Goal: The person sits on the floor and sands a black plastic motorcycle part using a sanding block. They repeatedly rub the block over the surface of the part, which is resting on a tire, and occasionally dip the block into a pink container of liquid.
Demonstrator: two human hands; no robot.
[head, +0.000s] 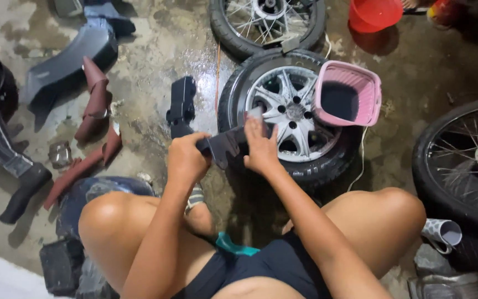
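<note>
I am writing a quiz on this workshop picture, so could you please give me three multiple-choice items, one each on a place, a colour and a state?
1. Where does the basket rest?
A. on the alloy wheel
B. on a knee
C. inside the bucket

2. What colour is the bucket at the top?
A. blue
B. red
C. white

3. What is the left hand doing?
A. hanging free
B. lying flat on the floor
C. gripping the dark panel

Answers: 1 A, it sits on the alloy wheel. 2 B, plainly red. 3 C, it grips the dark panel, with the right hand pressed on it too.
</note>
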